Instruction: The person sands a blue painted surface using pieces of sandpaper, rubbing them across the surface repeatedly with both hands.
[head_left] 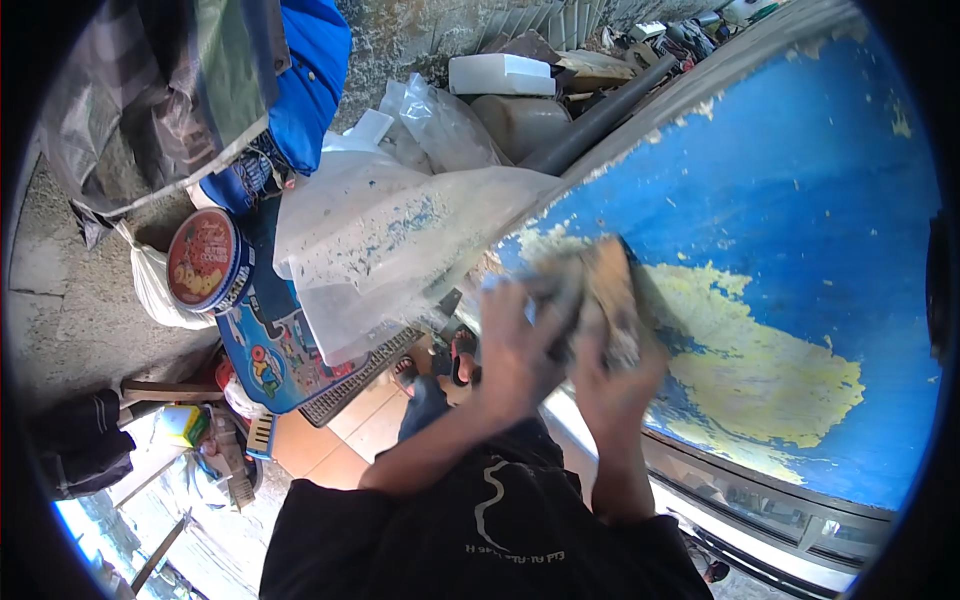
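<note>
A large blue painted panel (790,190) slants across the right side, its paint worn off in a ragged pale yellow patch (770,375). At the panel's left edge, my right hand (620,375) is closed around a tan, wood-like block (610,290), dark along one side; motion blur hides its exact kind. My left hand (525,345) is beside it, fingers reaching toward the block and the bare pale paint. Those fingers are smeared, and whether they grip the block does not show. Blue paint flakes lie on a whitish plastic sheet (400,225) left of the hands.
A round cookie tin (203,262) stands at the left beside a blue printed board (275,350). Behind the sheet are a white foam block (502,75), a grey pipe (600,115) and clutter. A glass-paned frame (760,505) runs below the panel. Tiled floor (340,465) shows underneath.
</note>
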